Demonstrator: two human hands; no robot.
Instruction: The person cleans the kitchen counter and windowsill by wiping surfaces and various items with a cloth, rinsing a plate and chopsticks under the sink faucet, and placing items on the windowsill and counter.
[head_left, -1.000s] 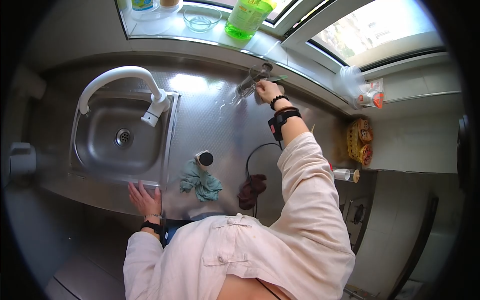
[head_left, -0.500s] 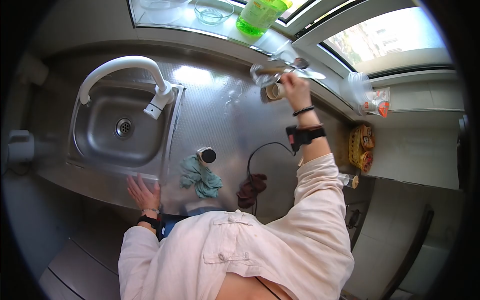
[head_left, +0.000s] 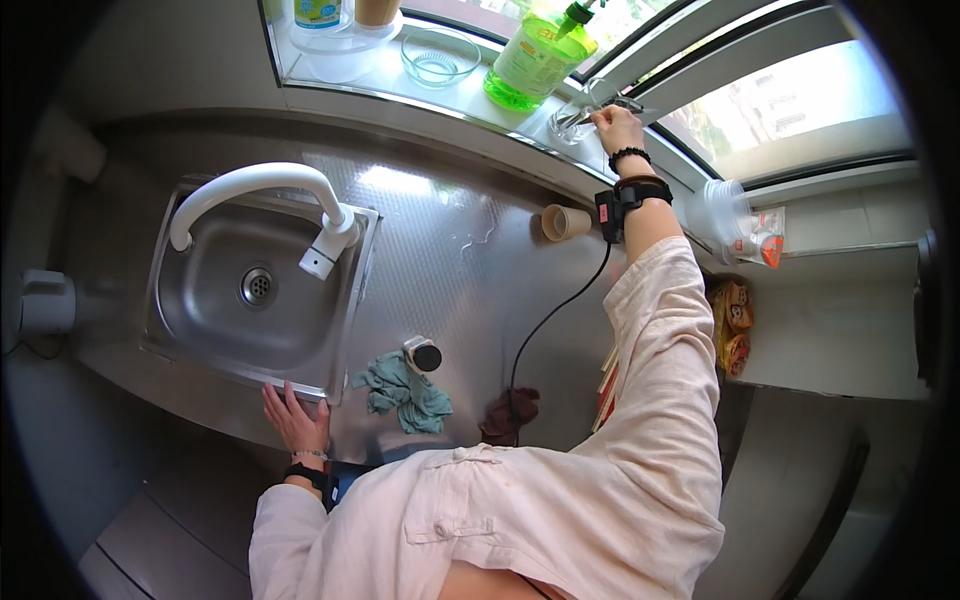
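My right hand (head_left: 617, 128) is at the window sill with its fingers pinched on metal cutlery (head_left: 630, 103). The cutlery reaches over a clear glass (head_left: 568, 124) standing on the sill; how many pieces there are I cannot make out. Just left of that glass is a pump bottle of green liquid (head_left: 525, 65). My left hand (head_left: 297, 420) rests with fingers stretched out on the counter's front edge, by the near right corner of the steel sink (head_left: 200, 300). Below the sill, a beige cup (head_left: 565, 222) lies tipped or leans on the counter.
A white faucet (head_left: 265, 180) arches over the sink. On the counter are a black-lidded jar (head_left: 424, 355), a green cloth (head_left: 405, 395) and a dark brown cloth (head_left: 510, 415). A glass bowl (head_left: 440, 60) stands on the sill, stacked plastic cups (head_left: 722, 215) at right. A black cable (head_left: 545, 320) trails from my right wrist.
My right hand has moved up from above the beige cup to the glass on the sill, carrying the cutlery. My left hand stays at the sink's edge. The view has shifted slightly.
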